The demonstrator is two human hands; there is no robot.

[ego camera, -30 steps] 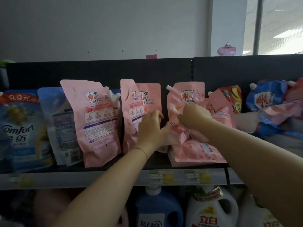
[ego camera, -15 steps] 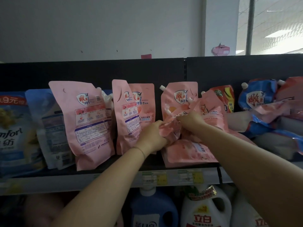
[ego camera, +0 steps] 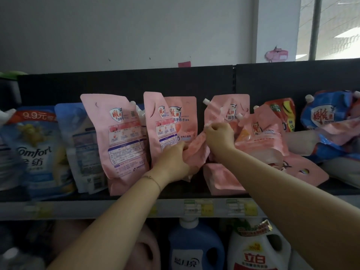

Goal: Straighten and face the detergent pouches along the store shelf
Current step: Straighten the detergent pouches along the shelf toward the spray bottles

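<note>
Pink detergent pouches line the dark shelf point(ego camera: 175, 196). Both hands hold one crumpled pink pouch point(ego camera: 195, 148) in the gap at the middle: my left hand point(ego camera: 172, 160) grips its lower left side, my right hand point(ego camera: 219, 136) pinches its top near the spout. Left of it stand two upright pink pouches point(ego camera: 169, 123) and a taller pink pouch point(ego camera: 118, 139) showing its back label. Behind my right hand another pink pouch point(ego camera: 228, 110) stands upright. More pink pouches point(ego camera: 261, 133) lean and lie flat point(ego camera: 224, 178) on the right.
Blue Comfort pouches point(ego camera: 37, 151) and a pale blue pouch point(ego camera: 81, 145) stand at the left. An orange pouch point(ego camera: 282, 114) and a heap of blue pouches point(ego camera: 327, 119) fill the right. Price tags point(ego camera: 198, 208) run along the shelf edge. Blue point(ego camera: 194, 248) and white point(ego camera: 257, 252) jugs stand below.
Both hands have lifted the crumpled pink pouch up off the flat pile and shifted it left into the gap. The right hand has risen to its top.
</note>
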